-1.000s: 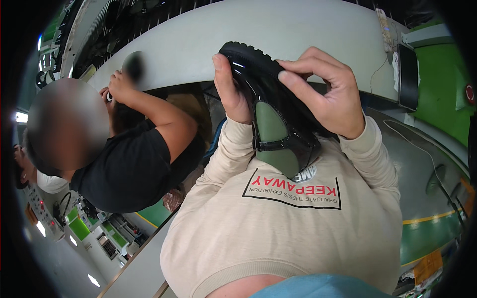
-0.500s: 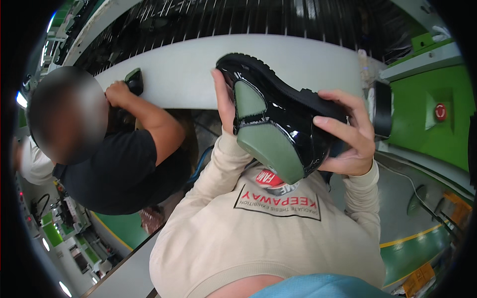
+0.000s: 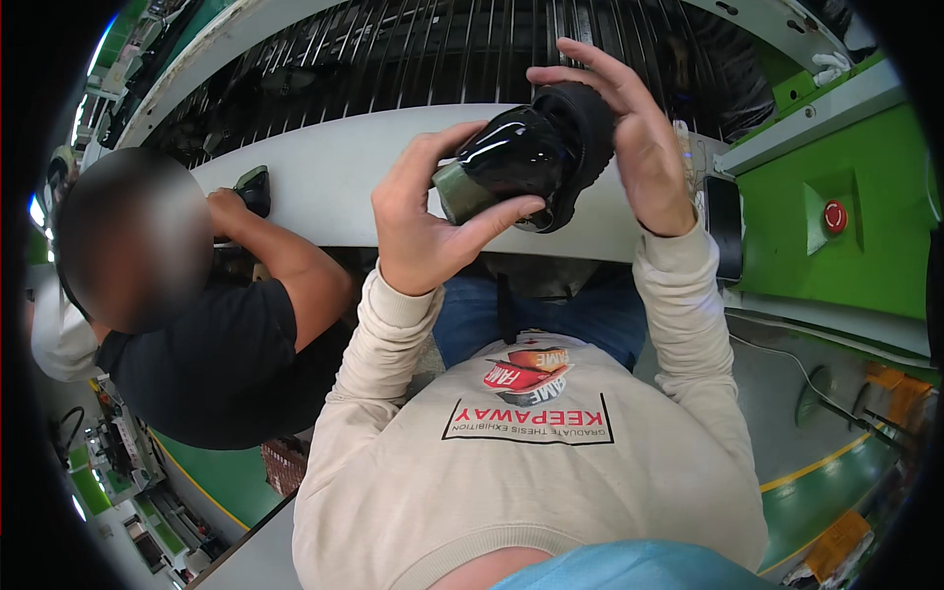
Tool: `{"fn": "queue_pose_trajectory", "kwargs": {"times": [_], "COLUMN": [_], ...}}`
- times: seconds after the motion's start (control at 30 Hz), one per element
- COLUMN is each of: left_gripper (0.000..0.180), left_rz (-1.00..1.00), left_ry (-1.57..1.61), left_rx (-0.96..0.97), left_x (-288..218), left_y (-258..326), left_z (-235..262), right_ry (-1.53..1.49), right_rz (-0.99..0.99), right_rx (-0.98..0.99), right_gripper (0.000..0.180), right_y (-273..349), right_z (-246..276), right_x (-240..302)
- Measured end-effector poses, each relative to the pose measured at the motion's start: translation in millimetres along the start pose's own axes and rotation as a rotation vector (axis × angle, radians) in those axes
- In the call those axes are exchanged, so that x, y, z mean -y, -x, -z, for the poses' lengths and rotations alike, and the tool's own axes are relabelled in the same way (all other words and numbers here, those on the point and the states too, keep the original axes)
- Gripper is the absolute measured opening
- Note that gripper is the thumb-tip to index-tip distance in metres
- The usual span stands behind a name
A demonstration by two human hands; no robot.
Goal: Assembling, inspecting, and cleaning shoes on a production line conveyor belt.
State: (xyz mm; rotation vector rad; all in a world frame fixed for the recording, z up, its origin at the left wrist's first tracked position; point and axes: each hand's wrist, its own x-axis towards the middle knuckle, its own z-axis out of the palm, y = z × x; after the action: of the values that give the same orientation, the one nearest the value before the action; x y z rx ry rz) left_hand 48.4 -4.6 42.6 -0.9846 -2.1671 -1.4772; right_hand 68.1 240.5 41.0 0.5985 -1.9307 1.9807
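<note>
A glossy black shoe (image 3: 516, 149) with green panels and a chunky black sole is held up over the white bench (image 3: 334, 162). My left hand (image 3: 425, 211) grips it at the green end, fingers behind and thumb across the near side. The sole faces right. Beside it my right hand (image 3: 649, 157) is open, fingers stretched out past the upper edge of the sole; whether the palm touches the shoe I cannot tell.
Metal rollers (image 3: 442, 59) run behind the bench. On the left a co-worker in a black shirt (image 3: 216, 364) handles another dark shoe (image 3: 254, 190). At right stands a green machine panel (image 3: 787, 236) with a red button (image 3: 835, 216), and a black box (image 3: 723, 226) beside it.
The shoe has turned so its sole now faces right, and moved up and away from my body. My right hand has let go of it; my left hand has shifted its hold.
</note>
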Motion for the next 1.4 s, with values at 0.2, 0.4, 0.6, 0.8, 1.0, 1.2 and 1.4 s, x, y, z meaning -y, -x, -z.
{"fn": "queue_pose_trajectory", "kwargs": {"times": [0.2,0.4,0.6,0.8,1.0,1.2,1.4], "left_gripper": [0.068,0.07,0.074,0.074,0.072,0.071,0.071], "left_rz": [-0.051,-0.02,0.015,0.013,0.042,-0.021,-0.05], "left_ry": [-0.173,-0.336,-0.497,-0.537,-0.588,-0.674,-0.687], "left_rx": [0.116,0.373,0.548,0.619,0.676,0.733,0.75], "left_x": [-12.4,-40.2,-54.0,-52.5,-63.3,-71.8,-73.9], "left_y": [-15.6,-21.7,-24.7,-33.0,-38.1,-45.6,-55.3], "left_z": [14.7,28.6,34.4,33.7,25.3,11.5,1.5], "right_ry": [-0.355,-0.359,-0.365,-0.481,-0.629,-0.485,-0.556], "right_rz": [-0.133,-0.137,-0.15,-0.301,-0.322,-0.243,-0.235], "right_rx": [-0.008,0.036,0.052,-0.056,-0.148,-0.115,-0.145], "right_gripper": [0.111,0.111,0.097,0.074,0.059,0.057,0.057], "right_y": [-2.9,5.0,8.6,5.8,9.3,16.9,21.4], "right_z": [-30.9,-43.5,-43.8,-35.4,-29.6,-25.3,-14.7], "right_x": [-13.1,-2.8,-4.3,-9.2,-7.7,0.8,-9.5]}}
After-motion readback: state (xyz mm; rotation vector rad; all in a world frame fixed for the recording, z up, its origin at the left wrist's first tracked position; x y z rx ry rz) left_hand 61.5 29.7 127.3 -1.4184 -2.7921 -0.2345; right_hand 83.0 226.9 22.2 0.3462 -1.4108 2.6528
